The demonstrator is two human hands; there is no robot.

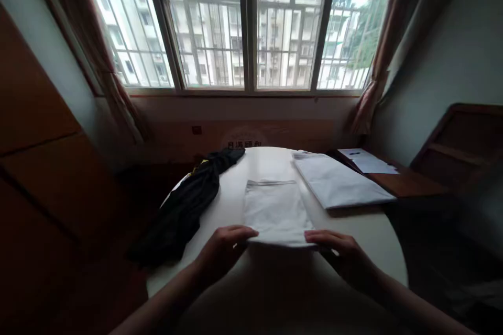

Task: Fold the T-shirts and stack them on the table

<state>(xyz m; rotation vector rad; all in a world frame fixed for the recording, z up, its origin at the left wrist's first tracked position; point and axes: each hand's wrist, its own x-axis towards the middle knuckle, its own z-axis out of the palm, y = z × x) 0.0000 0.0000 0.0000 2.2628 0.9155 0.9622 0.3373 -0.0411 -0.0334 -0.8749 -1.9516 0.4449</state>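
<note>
A white folded cloth (277, 212) lies in front of me on the white round table (220, 220), its near edge lifted or hanging at the table's front. My left hand (226, 246) pinches its near left corner, thumb and fingers closed on the fabric. At the near right corner my right hand (340, 248) grips the same cloth in the same way. The undersides of both grips are dark and partly hidden. Whether the cloth is a garment I cannot tell.
A black garment (188, 207) lies crumpled along the table's left side and hangs over the edge. To the right is a larger folded white cloth stack (341, 180). Beyond it, a paper sheet (367, 161) rests on a brown wooden chair (412, 180). Windows (247, 26) stand behind.
</note>
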